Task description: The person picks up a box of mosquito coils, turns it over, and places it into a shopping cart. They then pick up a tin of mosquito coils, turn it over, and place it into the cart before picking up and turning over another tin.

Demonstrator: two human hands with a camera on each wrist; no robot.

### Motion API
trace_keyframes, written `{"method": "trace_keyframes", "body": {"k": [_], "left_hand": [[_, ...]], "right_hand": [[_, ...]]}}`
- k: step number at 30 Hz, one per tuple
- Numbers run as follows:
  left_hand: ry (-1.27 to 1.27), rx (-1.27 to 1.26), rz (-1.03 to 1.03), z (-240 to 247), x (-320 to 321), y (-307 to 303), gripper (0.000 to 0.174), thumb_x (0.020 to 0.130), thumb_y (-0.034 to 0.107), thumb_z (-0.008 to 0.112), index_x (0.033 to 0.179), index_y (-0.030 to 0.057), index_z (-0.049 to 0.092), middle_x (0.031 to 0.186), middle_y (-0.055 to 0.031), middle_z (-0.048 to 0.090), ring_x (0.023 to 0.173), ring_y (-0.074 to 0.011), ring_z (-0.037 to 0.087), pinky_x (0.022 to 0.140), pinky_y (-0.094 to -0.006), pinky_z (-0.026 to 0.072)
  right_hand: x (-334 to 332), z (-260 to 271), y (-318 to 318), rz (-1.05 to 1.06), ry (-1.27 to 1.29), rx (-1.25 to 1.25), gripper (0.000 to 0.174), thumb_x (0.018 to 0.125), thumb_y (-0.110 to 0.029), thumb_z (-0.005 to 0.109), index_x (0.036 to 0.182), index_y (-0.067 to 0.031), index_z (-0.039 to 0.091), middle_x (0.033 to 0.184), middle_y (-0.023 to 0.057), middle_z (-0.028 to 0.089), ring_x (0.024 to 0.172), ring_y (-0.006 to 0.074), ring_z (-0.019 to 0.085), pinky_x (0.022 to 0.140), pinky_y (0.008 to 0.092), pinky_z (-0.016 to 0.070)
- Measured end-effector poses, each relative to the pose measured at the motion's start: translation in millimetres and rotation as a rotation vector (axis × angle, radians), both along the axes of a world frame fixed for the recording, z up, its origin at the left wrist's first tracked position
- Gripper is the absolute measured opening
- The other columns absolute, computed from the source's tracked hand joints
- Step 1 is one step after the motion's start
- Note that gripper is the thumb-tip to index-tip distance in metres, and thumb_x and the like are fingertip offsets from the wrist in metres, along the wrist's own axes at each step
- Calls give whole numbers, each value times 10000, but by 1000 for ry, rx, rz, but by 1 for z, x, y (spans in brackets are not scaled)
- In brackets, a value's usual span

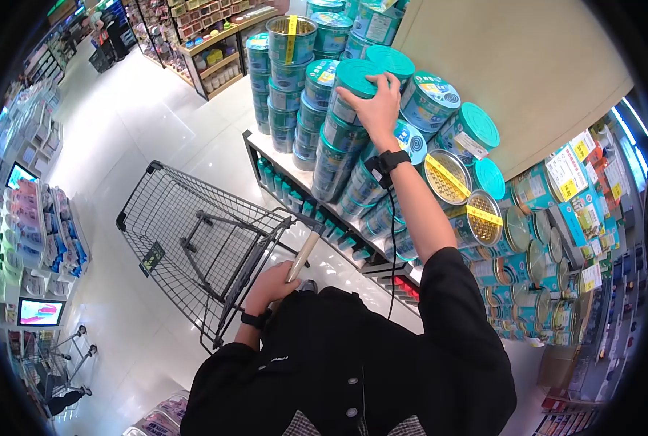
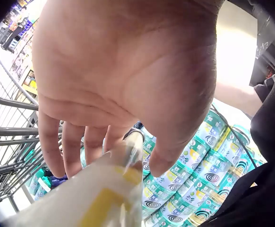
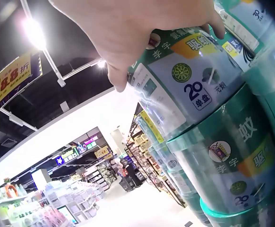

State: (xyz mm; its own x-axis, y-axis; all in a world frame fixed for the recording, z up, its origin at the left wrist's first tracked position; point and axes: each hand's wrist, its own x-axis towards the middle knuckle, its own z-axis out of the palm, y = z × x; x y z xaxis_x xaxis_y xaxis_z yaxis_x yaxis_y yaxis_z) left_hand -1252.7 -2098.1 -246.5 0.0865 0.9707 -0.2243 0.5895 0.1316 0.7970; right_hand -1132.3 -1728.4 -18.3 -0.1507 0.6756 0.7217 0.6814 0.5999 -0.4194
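Note:
My right hand grips the top of a teal-lidded tub, which stands on a stack of like tubs. In the right wrist view the fingers and thumb of the hand spread around the rim of the tub, and another tub is directly below it. My left hand is on the pale handle of a wire shopping cart. The left wrist view has the hand with its fingers and thumb around the handle bar.
More stacked tubs cover the display, some with yellow tape across gold tops. A beige panel rises behind them. Shelves line the left side, with another cart below. A person stands in the far aisle.

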Motion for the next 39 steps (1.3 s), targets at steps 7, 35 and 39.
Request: {"method": "trace_keyframes", "body": {"k": [7,35,39], "left_hand": [[-84,12,74,-2,-4,-5,462,821,314,719,1180,50,599,1019,-197,665,941,-391,641,826,-460,520],[26,-393,119,39,-57,-124,441,784,216,730,1204,110,645,930,-137,714,894,-341,678,798,-430,531],[78,-485,222,45,-72,-129,481,767,382,736,1122,61,693,947,-129,745,897,-294,708,783,-397,544]], "right_hand": [[-3,-4,2,52,127,-2,632,637,-471,884,1021,-17,670,1231,143,530,1179,347,506,986,471,442],[0,-3,3,62,64,78,614,664,-473,884,1051,-40,683,1181,125,576,1121,333,567,951,455,465],[0,-5,4,67,55,79,629,671,-484,882,1058,-30,683,1197,129,575,1130,328,566,960,453,460]]}}
